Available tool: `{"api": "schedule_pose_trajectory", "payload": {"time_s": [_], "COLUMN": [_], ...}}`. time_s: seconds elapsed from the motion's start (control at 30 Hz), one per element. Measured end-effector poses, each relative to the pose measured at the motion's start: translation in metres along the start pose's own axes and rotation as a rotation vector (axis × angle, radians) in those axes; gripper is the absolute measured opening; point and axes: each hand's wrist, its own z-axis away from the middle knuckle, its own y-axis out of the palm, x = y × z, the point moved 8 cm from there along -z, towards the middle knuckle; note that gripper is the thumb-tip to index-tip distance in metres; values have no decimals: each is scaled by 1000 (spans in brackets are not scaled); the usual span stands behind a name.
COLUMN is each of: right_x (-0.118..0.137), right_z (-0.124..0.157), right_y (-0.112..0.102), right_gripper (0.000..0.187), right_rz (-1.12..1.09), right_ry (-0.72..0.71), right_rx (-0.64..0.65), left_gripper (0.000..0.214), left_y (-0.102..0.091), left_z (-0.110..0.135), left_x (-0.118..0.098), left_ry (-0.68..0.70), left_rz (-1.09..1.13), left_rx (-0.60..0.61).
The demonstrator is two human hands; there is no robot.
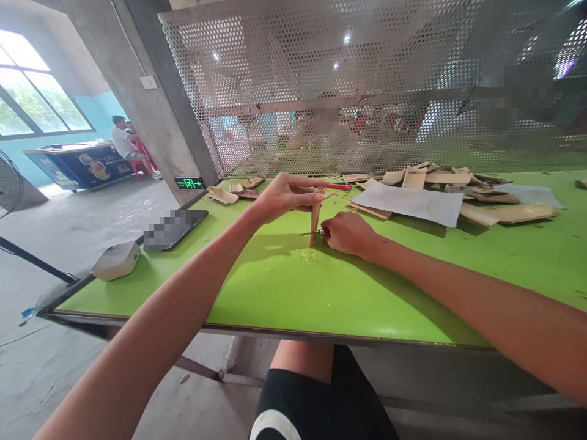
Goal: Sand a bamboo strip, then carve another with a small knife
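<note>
My left hand (287, 194) pinches the top of a narrow tan wooden piece (314, 221) that stands upright on the green table (275, 287). My right hand (347, 233) is closed around a small knife (310, 233); its thin blade points left and touches the lower part of the wooden piece. Fine pale shavings (308, 253) lie on the table at the foot of the piece.
A white sheet of paper (409, 202) lies beyond my right hand, with several tan wooden pieces (463, 183) piled behind and around it. More pieces (233, 191), a red pen (339, 186), a dark tablet (174, 228) and a small grey box (116, 260) lie left. A perforated metal screen (367, 85) backs the table.
</note>
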Motion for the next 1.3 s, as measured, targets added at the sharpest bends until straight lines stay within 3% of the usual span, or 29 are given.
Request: {"api": "schedule_pose_trajectory", "payload": {"time_s": [0.23, 0.47, 0.87, 1.3], "right_x": [-1, 2, 8, 19], "right_z": [-2, -4, -22, -15], "right_y": [1, -3, -1, -18], "right_gripper": [35, 33, 26, 23], "right_rz": [-5, -22, 10, 144], "right_ry": [17, 30, -120, -140], "right_rx": [-12, 77, 250, 327], "left_gripper": [45, 46, 42, 36], "left_y": [-8, -29, -31, -43], "left_z": [-2, -4, -2, -7], "left_x": [10, 34, 39, 50], "left_ry": [-39, -93, -111, -91], "left_rz": [95, 222, 317, 314], "left_rx": [-46, -137, -48, -97]}}
